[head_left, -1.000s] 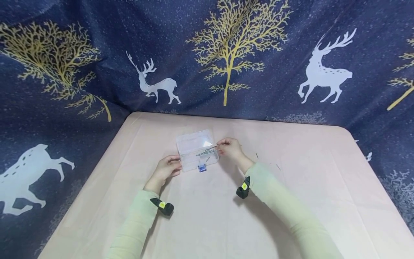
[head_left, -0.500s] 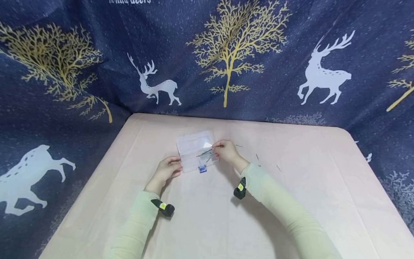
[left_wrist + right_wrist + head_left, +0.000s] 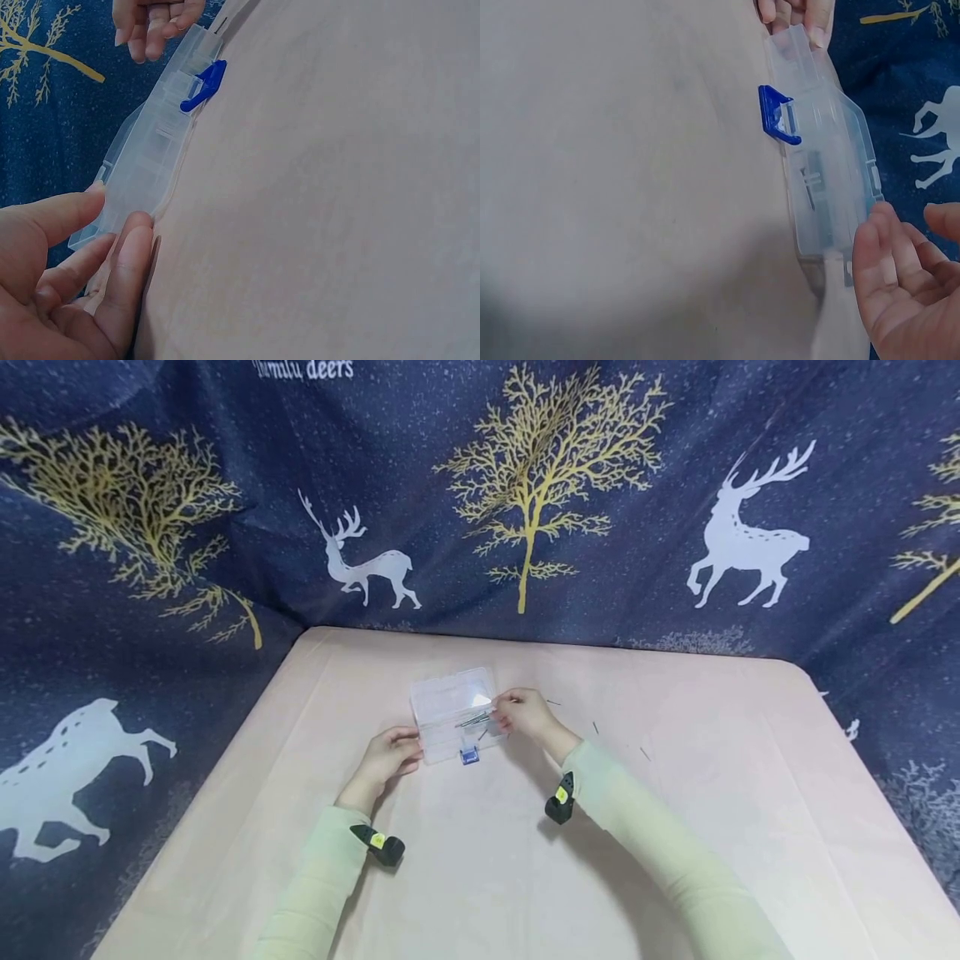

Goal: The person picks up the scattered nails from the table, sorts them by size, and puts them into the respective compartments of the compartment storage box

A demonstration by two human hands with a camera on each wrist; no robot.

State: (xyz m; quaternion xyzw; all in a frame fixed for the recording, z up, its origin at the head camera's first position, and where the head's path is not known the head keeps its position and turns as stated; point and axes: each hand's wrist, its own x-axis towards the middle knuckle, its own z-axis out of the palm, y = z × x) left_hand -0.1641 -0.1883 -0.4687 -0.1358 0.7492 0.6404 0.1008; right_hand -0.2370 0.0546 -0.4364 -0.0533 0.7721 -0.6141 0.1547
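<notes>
A clear plastic box [image 3: 442,745] with a blue latch [image 3: 469,755] lies with its lid [image 3: 450,693] raised. My left hand [image 3: 390,756] grips the box's left end, thumb above and fingers along the side, as the left wrist view shows. At the opposite end is my right hand [image 3: 525,714]. Its fingers touch the box edge in the right wrist view, the thumb stands apart, and nothing shows between them. Several thin, dark, nail-like pieces [image 3: 474,720] lie inside the box; their exact kind is too small to tell.
A few more thin dark pieces lie loose on the pale table cover [image 3: 465,860] right of the box, one such piece [image 3: 596,727] near the right forearm. Behind the table hangs a dark blue cloth [image 3: 450,485] printed with deer and trees.
My right hand has shifted left towards the box and let go of the thin pieces it held, which now lie inside. My left hand stays at the box's left end.
</notes>
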